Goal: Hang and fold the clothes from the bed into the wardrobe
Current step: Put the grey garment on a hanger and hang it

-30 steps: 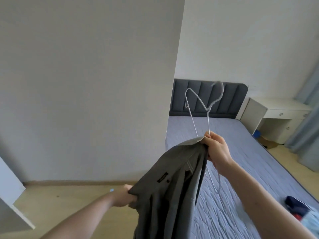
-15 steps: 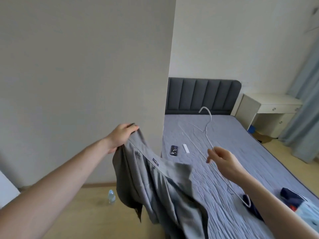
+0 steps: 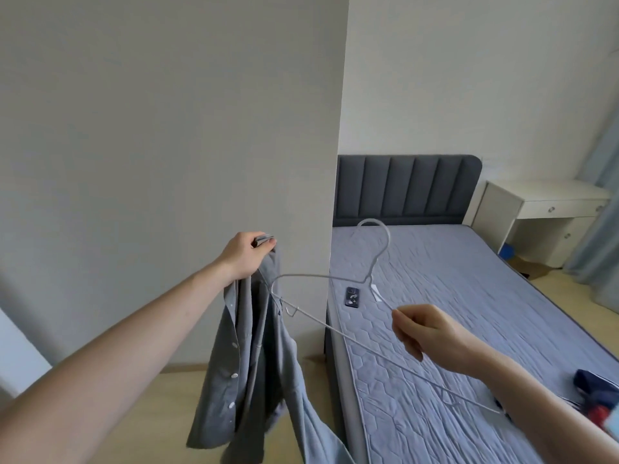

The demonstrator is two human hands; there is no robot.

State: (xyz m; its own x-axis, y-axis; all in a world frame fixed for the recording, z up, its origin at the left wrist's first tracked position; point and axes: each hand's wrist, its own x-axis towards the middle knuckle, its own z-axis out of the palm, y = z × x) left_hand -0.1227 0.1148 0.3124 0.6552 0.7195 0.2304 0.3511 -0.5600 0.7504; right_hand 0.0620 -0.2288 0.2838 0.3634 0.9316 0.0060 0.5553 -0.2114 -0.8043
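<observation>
My left hand (image 3: 246, 254) grips the grey shirt (image 3: 254, 356) by the collar, centre frame; it now hangs straight instead of bunched. My right hand (image 3: 423, 329) pinches the wire hanger (image 3: 335, 326), whose left tip has swung over to the shirt's neck. Threading the shoulder looks next. More clothes (image 3: 594, 391) still lie on the bed (image 3: 469, 296), lower right.

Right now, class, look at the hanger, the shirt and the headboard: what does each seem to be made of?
Hanger: thin wire, likely metal with a pale matte coating; it looks slender and bent.
Shirt: soft woven cloth, grey, matte; it drapes in folds and carries buttons.
Headboard: padded upholstery, dark grey; vertical channels, fabric or leatherette unclear.
</observation>
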